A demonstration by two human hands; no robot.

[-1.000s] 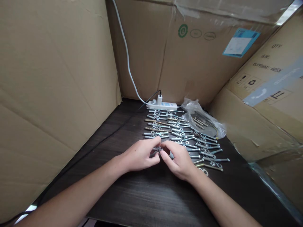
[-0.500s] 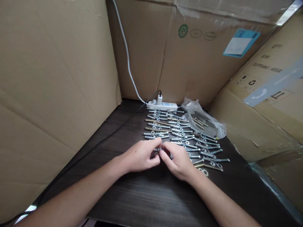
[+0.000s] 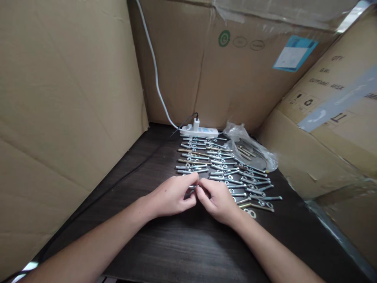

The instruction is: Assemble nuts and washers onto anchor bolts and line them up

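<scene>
My left hand (image 3: 178, 193) and my right hand (image 3: 217, 198) meet at the fingertips just above the dark tabletop, both closed in a pinch. Between them is a small metal bolt (image 3: 192, 187), mostly covered by the fingers; whether a nut or washer is on it cannot be made out. Beyond the hands lie rows of metal bolts (image 3: 193, 160) with sleeves, silver and some brassy, with loose washers and nuts among them. Two flat washers (image 3: 252, 214) rest close to my right wrist.
A white power strip (image 3: 203, 131) with a plugged-in adapter stands behind the rows. A clear plastic bag (image 3: 265, 155) with more bolts lies at the back right. A black cable (image 3: 120, 181) crosses the left side of the table (image 3: 176, 247). Cardboard boxes (image 3: 173, 70) wall in three sides.
The whole view has shifted slightly, so the things appear a little further left. Both hands stay together around the bolt, with the fingers only slightly moved and less metal showing.
</scene>
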